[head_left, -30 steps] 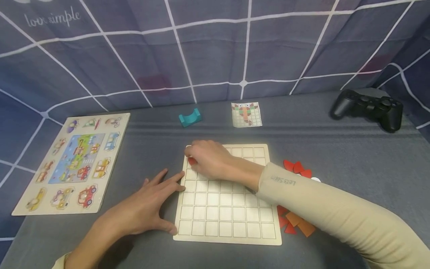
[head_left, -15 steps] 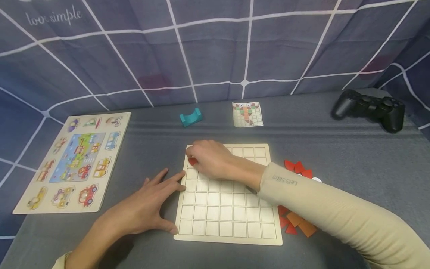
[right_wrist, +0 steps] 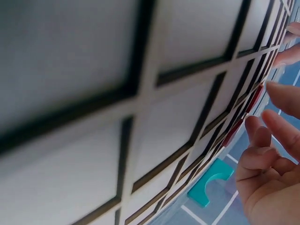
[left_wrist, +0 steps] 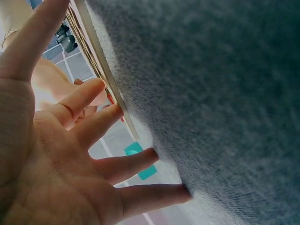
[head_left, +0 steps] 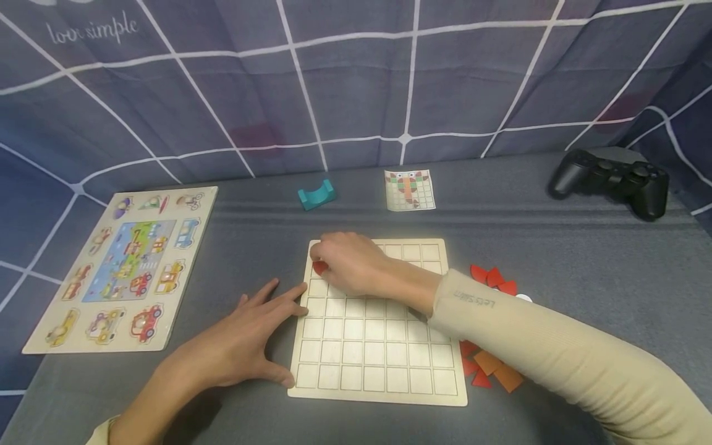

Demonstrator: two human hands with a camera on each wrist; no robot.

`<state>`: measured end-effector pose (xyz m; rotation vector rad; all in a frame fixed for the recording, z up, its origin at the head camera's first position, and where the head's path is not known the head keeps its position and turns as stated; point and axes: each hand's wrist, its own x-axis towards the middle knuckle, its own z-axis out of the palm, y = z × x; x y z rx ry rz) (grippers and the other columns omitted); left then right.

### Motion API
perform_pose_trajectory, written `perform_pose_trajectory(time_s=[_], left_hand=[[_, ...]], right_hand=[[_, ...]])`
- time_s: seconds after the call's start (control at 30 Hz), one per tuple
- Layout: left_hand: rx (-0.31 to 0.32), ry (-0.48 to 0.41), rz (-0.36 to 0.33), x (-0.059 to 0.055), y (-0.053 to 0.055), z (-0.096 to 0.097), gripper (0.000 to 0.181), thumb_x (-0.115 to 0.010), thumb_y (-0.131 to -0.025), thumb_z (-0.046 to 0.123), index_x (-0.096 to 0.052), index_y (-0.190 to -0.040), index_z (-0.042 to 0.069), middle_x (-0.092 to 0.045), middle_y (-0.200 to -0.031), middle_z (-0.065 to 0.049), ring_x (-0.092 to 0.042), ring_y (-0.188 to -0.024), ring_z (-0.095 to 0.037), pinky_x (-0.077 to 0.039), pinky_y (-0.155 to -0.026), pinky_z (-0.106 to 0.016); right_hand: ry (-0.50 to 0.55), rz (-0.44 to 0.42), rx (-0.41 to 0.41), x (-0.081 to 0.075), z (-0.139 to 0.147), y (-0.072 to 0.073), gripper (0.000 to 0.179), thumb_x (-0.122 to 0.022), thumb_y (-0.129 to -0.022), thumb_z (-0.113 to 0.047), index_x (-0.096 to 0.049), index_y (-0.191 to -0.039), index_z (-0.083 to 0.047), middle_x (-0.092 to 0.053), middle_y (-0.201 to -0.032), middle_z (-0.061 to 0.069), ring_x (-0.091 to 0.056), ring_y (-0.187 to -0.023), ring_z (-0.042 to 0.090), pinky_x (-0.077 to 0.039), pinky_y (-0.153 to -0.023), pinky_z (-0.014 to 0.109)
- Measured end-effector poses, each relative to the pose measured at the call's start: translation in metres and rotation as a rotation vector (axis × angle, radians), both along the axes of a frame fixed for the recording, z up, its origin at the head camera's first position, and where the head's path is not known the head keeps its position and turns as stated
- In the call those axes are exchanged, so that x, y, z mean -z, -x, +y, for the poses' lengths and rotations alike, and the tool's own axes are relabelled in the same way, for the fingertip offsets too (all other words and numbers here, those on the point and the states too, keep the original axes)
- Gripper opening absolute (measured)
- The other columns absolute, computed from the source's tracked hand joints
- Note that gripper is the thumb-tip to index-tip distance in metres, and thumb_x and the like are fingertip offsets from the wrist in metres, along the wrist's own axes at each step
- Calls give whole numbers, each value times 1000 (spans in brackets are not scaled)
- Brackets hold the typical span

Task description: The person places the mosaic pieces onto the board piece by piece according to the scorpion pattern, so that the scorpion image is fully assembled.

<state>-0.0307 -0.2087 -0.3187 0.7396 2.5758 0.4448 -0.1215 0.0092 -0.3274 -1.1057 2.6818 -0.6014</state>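
Note:
A pale wooden grid board (head_left: 352, 352) lies on the grey cloth. My right hand (head_left: 353, 264) reaches over its far left corner, fingers curled, thumb and forefinger at a small red tile (head_left: 319, 267) with a rounded edge. In the right wrist view, red tiles (right_wrist: 255, 98) sit along the board's far side, right by these fingertips. The fingers partly cover that corner in the head view. My left hand (head_left: 239, 343) spreads along the board's left side, thumb at the near corner. The left wrist view shows its fingers (left_wrist: 98, 126) straight, some at the board's edge.
Loose red tiles (head_left: 495, 277) and orange tiles (head_left: 508, 377) lie right of the board, partly under the right sleeve (head_left: 517, 334). Behind are a pattern card (head_left: 410, 190) and a teal arch block (head_left: 317, 195). A picture puzzle (head_left: 183, 262) lies left, a black game controller (head_left: 609, 182) far right.
The right hand stays at the far left corner and shifts very slightly, and slightly more of the red tile shows. The left hand keeps its place.

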Motion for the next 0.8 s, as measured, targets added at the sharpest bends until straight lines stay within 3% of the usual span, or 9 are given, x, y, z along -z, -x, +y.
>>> perform_pose_trajectory(time_s=[0.17,0.4,0.7,0.8], left_hand=[[3,1,1,0,0,0,84,-89,-57,55,-55,-128,26,-25,-161,6,-16,-146,-43,-20,-97,-80],[2,4,-4,-1,1,0,84,-90,-58,53,-55,-129,26,-25,-161,7,-15,-146,-42,-19,-98,-80],[-3,6,-6,0,-1,-1,84,-91,-58,52,-54,-129,25,-26,-160,6,-15,-147,-41,-19,-99,-79],[-2,-1,-15,0,1,0,84,-90,-59,52,-54,-129,26,-26,-160,6,-15,-146,-41,-18,-99,-80]], right_hand=[[40,-35,30,-4,10,-3,7,-64,-91,-13,-70,-92,-16,-57,-85,-6,-53,-75,12,-47,-63,27],[139,-82,67,-12,52,-14,21,-65,-89,-12,-71,-109,-7,-66,-100,2,-60,-91,17,-50,-80,34],[215,-119,173,-11,122,-39,25,-68,-87,-10,-71,-112,-8,-68,-102,-1,-62,-89,15,-51,-80,38],[212,-108,184,-10,142,-48,23,-71,-86,-9,-72,-109,-9,-67,-97,-6,-58,-80,10,-50,-73,34]])
